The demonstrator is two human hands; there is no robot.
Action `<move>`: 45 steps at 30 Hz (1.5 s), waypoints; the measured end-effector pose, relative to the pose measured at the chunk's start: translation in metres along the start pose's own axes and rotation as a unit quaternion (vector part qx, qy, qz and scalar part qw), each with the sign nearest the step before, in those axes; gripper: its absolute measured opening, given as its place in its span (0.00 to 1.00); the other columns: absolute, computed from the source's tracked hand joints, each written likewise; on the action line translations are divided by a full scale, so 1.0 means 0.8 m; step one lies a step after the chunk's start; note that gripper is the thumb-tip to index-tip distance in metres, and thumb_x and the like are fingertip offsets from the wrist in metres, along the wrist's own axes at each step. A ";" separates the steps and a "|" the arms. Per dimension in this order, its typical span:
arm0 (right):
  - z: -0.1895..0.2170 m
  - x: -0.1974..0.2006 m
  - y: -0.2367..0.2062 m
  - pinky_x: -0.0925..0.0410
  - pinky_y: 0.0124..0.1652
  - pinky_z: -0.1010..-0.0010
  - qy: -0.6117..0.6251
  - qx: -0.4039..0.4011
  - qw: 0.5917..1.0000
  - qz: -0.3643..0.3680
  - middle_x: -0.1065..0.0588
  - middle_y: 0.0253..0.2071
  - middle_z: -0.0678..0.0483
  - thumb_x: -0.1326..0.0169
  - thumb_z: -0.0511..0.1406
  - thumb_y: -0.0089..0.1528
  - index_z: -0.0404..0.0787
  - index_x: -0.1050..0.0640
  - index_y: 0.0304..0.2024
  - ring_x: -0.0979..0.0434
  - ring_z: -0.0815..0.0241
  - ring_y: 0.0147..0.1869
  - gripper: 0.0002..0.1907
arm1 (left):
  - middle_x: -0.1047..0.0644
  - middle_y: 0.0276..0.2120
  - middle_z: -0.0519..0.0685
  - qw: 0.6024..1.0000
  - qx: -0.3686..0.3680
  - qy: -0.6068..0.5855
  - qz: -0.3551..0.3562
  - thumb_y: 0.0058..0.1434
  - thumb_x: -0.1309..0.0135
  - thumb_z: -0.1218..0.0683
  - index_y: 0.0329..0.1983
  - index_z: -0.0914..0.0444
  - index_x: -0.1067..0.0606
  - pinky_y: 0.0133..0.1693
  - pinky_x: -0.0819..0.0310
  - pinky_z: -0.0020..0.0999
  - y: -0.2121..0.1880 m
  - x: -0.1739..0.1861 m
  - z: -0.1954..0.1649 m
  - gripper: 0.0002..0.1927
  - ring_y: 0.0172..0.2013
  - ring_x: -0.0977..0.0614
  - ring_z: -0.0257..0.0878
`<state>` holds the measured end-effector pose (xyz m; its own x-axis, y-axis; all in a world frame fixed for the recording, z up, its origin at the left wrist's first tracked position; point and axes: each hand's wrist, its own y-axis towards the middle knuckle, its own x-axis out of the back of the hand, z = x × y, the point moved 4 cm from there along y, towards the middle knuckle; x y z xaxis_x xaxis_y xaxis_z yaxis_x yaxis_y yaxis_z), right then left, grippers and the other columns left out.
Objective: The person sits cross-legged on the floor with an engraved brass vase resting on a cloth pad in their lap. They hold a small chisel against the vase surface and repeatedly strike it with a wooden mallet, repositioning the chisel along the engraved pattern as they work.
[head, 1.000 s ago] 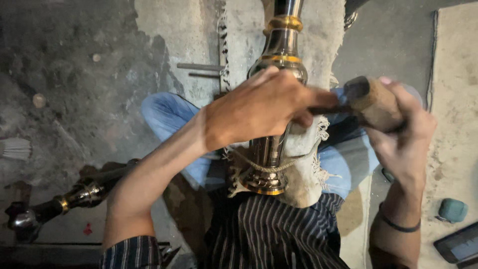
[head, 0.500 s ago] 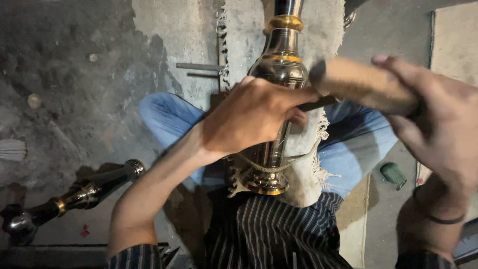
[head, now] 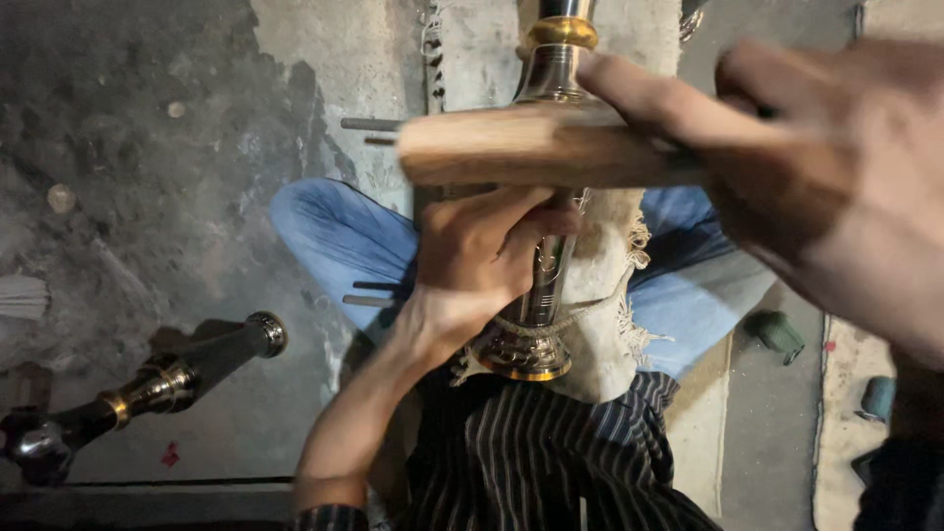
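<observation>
A tall metal stem (head: pixel 547 285) of silver and brass lies over a pale cloth (head: pixel 610 315) on my lap, its flared brass base toward me. My left hand (head: pixel 482 261) is wrapped around the middle of the stem. My right hand (head: pixel 816 177) is raised close to the camera, blurred, and grips a wooden mallet (head: pixel 531 147) that lies crosswise above the stem. The stem's upper brass ring (head: pixel 560 31) shows past the mallet.
A second dark metal stem with brass bands (head: pixel 147 388) lies on the rough concrete floor at the left. Thin metal rods (head: pixel 372 125) lie by my knee. Small green and teal objects (head: pixel 777 332) sit on the floor at the right.
My right hand has lifted the mallet up and toward the camera, so it now fills the upper right. My left hand has slid lower on the stem.
</observation>
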<state>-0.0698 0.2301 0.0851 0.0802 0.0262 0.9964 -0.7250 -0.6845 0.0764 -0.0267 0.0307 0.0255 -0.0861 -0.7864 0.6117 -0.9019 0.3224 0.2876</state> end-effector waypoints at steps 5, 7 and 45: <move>0.011 0.011 0.024 0.32 0.23 0.75 -0.018 0.045 0.997 -0.052 0.21 0.36 0.53 0.47 0.37 0.67 0.65 0.36 0.74 0.24 0.65 0.25 0.33 | 0.16 0.39 0.48 0.997 0.038 -0.041 -0.061 0.64 0.43 0.70 0.45 0.65 0.22 0.43 0.15 0.29 -0.015 0.002 -0.003 0.10 0.40 0.11 0.37; 0.014 0.009 0.026 0.33 0.21 0.78 -0.079 0.064 0.994 -0.038 0.20 0.37 0.58 0.48 0.37 0.66 0.67 0.38 0.75 0.24 0.69 0.25 0.36 | 0.16 0.38 0.47 0.994 0.038 -0.047 -0.088 0.66 0.44 0.70 0.45 0.65 0.23 0.43 0.16 0.27 -0.025 -0.003 -0.003 0.09 0.38 0.11 0.36; 0.022 -0.258 -0.132 0.37 0.28 0.79 0.705 -0.379 0.538 -0.266 0.30 0.27 0.61 0.33 0.35 0.61 0.37 0.25 0.53 0.31 0.71 0.27 0.20 | 0.15 0.45 0.46 0.989 -0.075 0.002 0.124 0.72 0.42 0.56 0.61 0.61 0.25 0.42 0.13 0.25 0.029 -0.014 0.001 0.16 0.43 0.11 0.36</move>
<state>0.0021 0.2842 -0.1293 0.2033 0.9631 -0.1764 -0.9692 0.1724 -0.1757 -0.0470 0.0465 0.0251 -0.2951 -0.6711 0.6801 -0.7803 0.5801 0.2338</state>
